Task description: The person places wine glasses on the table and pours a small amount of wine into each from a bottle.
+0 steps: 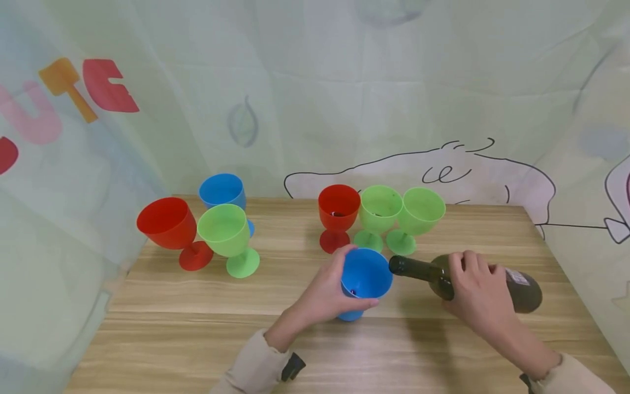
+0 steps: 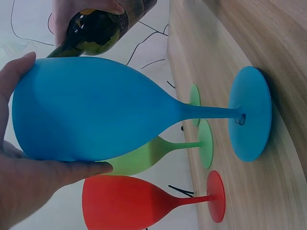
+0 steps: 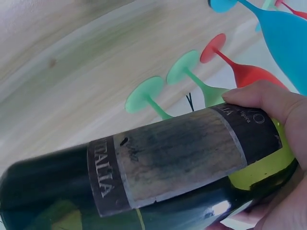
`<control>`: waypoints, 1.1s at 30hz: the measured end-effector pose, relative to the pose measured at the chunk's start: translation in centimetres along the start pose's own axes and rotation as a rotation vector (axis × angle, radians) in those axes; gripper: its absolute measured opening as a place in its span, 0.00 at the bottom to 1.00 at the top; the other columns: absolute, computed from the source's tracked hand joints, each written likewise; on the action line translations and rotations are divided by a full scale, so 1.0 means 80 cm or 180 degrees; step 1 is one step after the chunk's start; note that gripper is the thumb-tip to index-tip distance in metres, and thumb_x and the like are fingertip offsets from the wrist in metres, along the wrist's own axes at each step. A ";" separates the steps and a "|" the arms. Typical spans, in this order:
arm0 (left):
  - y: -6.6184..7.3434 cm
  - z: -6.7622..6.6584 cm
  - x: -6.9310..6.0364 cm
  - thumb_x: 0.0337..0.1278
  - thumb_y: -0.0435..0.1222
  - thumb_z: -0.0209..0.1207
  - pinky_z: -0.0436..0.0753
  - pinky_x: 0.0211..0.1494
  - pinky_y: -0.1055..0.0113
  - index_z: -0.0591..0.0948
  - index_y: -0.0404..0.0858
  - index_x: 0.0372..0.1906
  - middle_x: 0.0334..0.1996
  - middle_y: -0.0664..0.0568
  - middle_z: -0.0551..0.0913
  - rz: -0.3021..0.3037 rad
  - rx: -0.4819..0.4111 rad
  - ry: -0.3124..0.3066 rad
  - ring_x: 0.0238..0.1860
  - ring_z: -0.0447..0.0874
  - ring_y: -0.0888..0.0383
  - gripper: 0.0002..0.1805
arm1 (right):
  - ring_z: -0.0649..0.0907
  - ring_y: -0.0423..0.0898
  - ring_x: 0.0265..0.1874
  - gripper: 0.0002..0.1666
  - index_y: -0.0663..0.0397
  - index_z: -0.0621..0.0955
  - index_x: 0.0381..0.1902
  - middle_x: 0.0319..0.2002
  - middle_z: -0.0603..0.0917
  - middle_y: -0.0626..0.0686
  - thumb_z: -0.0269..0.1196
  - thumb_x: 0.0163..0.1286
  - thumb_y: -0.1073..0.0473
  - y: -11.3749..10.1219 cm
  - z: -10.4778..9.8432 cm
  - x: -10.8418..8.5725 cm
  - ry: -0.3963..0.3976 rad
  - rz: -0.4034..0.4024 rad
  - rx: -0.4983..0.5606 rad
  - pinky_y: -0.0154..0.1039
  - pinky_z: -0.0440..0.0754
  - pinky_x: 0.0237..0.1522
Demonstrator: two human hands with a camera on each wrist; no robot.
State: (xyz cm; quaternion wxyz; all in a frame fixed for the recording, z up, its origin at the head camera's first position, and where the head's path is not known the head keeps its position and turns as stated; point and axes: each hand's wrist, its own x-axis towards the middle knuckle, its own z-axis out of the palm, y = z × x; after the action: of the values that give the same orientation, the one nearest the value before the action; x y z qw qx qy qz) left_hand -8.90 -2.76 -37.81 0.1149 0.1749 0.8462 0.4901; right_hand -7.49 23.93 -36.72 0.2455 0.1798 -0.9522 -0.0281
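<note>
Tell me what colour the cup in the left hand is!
The cup is blue; the left wrist view shows it best.

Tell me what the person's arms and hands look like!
The left hand and right hand are bare, with no gloves or rings showing. The arms wear light beige sleeves: a left sleeve and a right sleeve, both ending near the wrist. A small black piece shows by the left cuff, and another dark bit by the right.

Beige sleeves (image 1: 253, 364), dark wrist pieces (image 1: 293, 367), possibly straps.
</note>
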 end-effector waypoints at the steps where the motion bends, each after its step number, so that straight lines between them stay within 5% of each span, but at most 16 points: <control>1: 0.001 0.000 0.000 0.38 0.47 0.70 0.80 0.43 0.57 0.55 0.44 0.66 0.59 0.48 0.65 -0.0001 0.0008 -0.0009 0.60 0.63 0.47 0.50 | 0.74 0.60 0.25 0.39 0.67 0.67 0.32 0.26 0.72 0.64 0.73 0.20 0.56 0.000 -0.001 0.001 0.0000 -0.0021 -0.0023 0.53 0.67 0.21; 22: 0.009 -0.001 -0.001 0.37 0.49 0.69 0.79 0.43 0.59 0.56 0.44 0.65 0.59 0.49 0.65 0.0117 0.0207 -0.0006 0.58 0.65 0.49 0.48 | 0.73 0.61 0.27 0.46 0.69 0.66 0.34 0.27 0.71 0.66 0.78 0.17 0.55 0.004 -0.019 0.014 -0.0052 -0.0356 -0.0531 0.57 0.68 0.25; 33: 0.010 0.000 -0.001 0.36 0.49 0.70 0.79 0.42 0.61 0.57 0.42 0.65 0.58 0.48 0.66 0.0180 0.0287 0.0021 0.57 0.66 0.49 0.49 | 0.72 0.62 0.25 0.33 0.68 0.66 0.32 0.25 0.69 0.66 0.69 0.26 0.63 0.005 -0.021 0.019 0.0233 -0.0595 -0.0525 0.57 0.67 0.22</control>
State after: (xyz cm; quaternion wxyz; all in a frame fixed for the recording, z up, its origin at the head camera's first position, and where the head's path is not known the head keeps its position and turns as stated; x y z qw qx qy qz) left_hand -8.67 -2.42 -37.12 0.0903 0.2022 0.8625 0.4551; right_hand -8.03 23.80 -34.53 0.2902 0.2479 -0.9161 -0.1224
